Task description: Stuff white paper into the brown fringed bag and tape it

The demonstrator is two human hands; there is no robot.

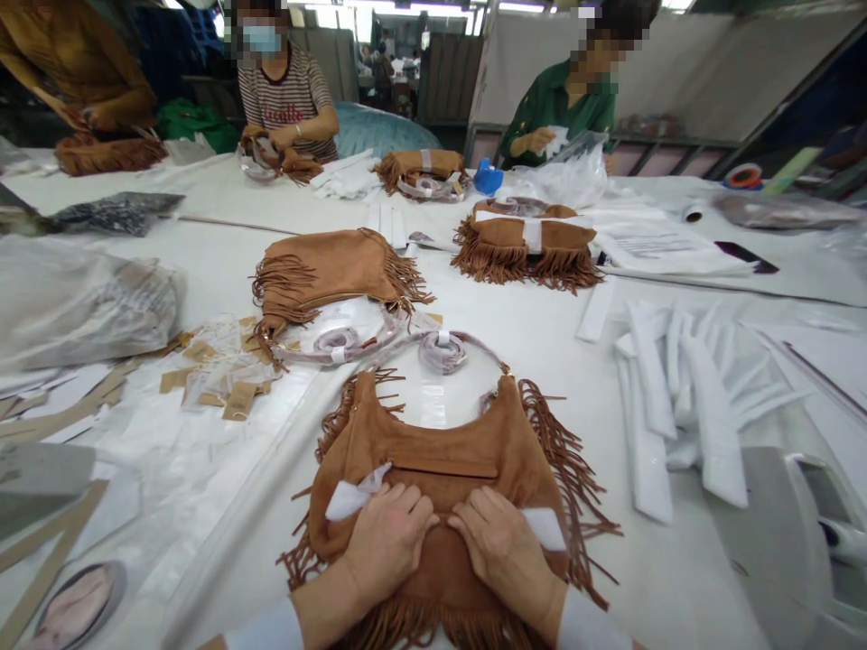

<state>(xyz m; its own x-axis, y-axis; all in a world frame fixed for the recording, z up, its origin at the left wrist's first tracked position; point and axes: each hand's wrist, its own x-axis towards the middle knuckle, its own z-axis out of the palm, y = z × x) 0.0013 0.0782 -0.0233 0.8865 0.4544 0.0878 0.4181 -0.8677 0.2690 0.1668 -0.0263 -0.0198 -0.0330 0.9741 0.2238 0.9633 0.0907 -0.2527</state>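
Note:
A brown suede handbag (447, 442) with long fringes lies in front of me on the white table. My left hand (396, 531) and my right hand (502, 542) both pinch its suede along a fold in the middle, fingertips close together. White soft wrapping, perhaps one strip, sticks out of the fold: a left end (347, 501) beside my left hand and a right end (544, 529) beside my right. Beyond the bag's curved opening rests its wrapped strap, wound into a coil (442, 352). What lies beneath my fingers is hidden.
Another fringed bag (331, 266) lies beyond, left of a banded fringed bag (532, 236). White foam strips (677, 397) are piled right, near a grey tape dispenser (765, 542). Tags (240, 397) and plastic bags (88, 298) lie left. Co-workers (291, 99) stand across the table.

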